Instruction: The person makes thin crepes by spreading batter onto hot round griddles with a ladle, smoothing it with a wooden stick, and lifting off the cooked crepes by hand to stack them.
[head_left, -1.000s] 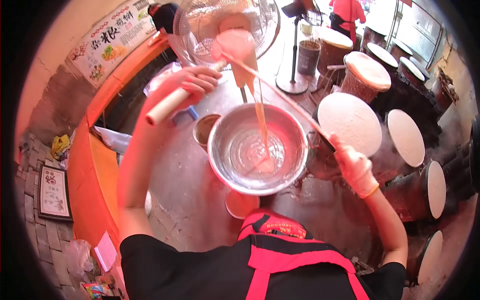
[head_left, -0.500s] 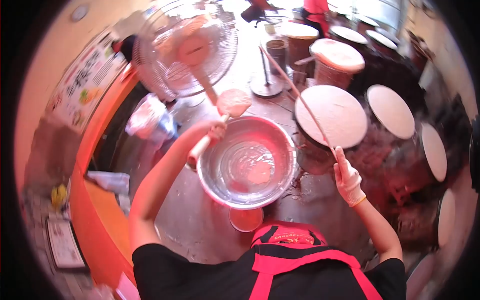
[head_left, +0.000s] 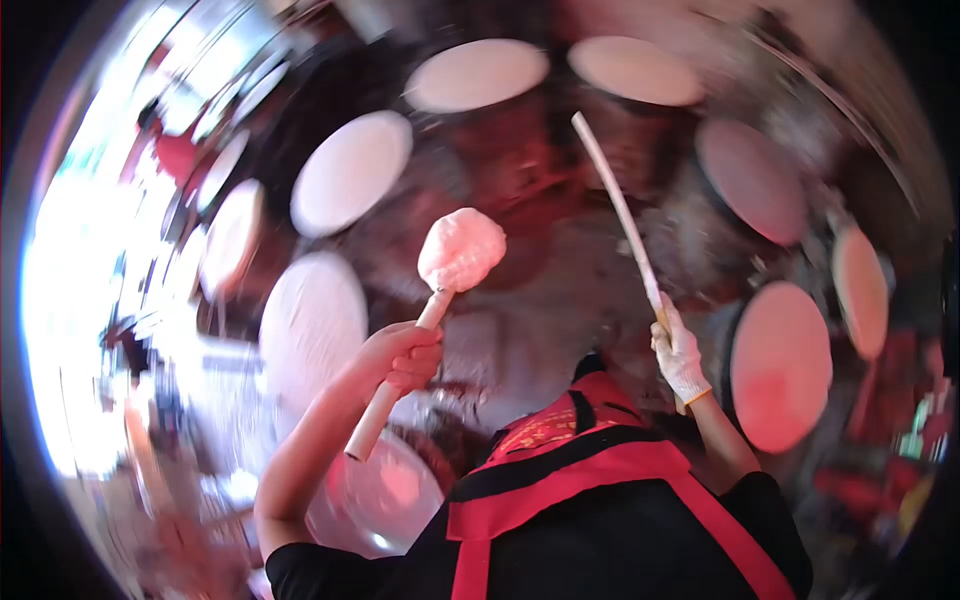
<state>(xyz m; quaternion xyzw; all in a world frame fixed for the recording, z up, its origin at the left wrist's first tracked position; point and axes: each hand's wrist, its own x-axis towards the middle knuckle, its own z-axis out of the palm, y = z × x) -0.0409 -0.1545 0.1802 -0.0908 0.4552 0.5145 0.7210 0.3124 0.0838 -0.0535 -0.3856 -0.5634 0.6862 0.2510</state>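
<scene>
My bare left hand (head_left: 410, 357) is wrapped round the thick pale handle of a ladle (head_left: 432, 312), whose far end carries a rounded mass of pale batter (head_left: 462, 248). My right hand (head_left: 678, 352), in a white glove, grips a long thin pale stick (head_left: 622, 212) that points up and away. The two tools are apart from each other. At the lower left, behind my left forearm, lies the metal bowl (head_left: 385, 495) with pale batter inside, partly hidden by the arm.
Round griddles with pale tops stand in an arc, among them one at left (head_left: 315, 325), one at the top (head_left: 478, 75) and a reddish-lit one at right (head_left: 782, 366). A darker griddle (head_left: 752, 181) stands upper right. A person in red (head_left: 175, 155) is blurred at far left.
The view has swung right, so the bowl now sits at lower left and the fan is out of view. Batter no longer streams from the ladle. Both hands still hold their tools.
</scene>
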